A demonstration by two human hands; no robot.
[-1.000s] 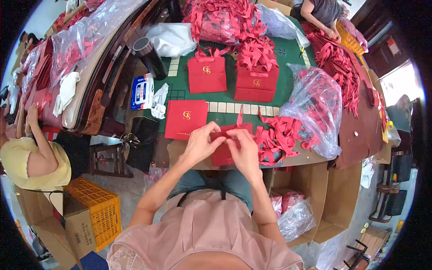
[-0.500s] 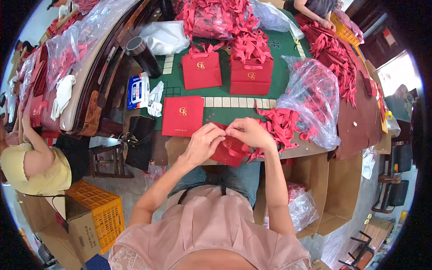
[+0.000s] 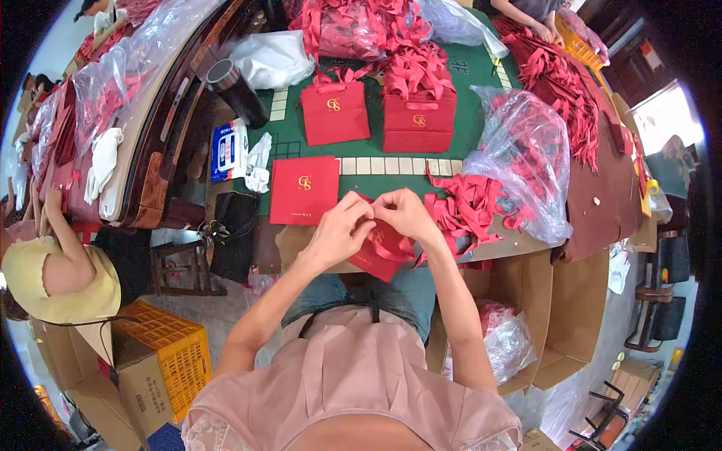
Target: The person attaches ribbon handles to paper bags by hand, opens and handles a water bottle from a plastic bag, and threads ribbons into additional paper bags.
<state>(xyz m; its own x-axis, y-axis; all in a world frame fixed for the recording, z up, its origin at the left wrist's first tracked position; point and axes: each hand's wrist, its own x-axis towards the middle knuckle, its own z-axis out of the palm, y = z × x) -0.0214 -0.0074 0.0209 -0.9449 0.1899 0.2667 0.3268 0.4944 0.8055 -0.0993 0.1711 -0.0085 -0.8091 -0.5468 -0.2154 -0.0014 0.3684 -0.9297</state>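
Right, the small red bag [image 3: 375, 260] had swung over. A second earlier it lay squarer, a ribbon end poking up at 12; now it was tilted, lower end toward 5, with its red ribbon [image 3: 396, 247] curving across the front. It was between my hands, at the near edge of the table [image 3: 268, 249]. My right hand [image 3: 406, 214] had come up to meet my left hand [image 3: 342, 229]; thumb and forefinger of each pinched at the bag's upper edge. Ribbon or paper under the tips? Couldn't tell. My read: the work was at that edge, front panel left alone.

Clock centred on that bag: flat red bag [image 3: 304, 201] at 10, two standing red bags at 11 [image 3: 335, 124] and 1 [image 3: 419, 137], ribbon pile [image 3: 466, 207] at 2, clear plastic bag [image 3: 519, 169] just beyond. None of those had visibly been touched.
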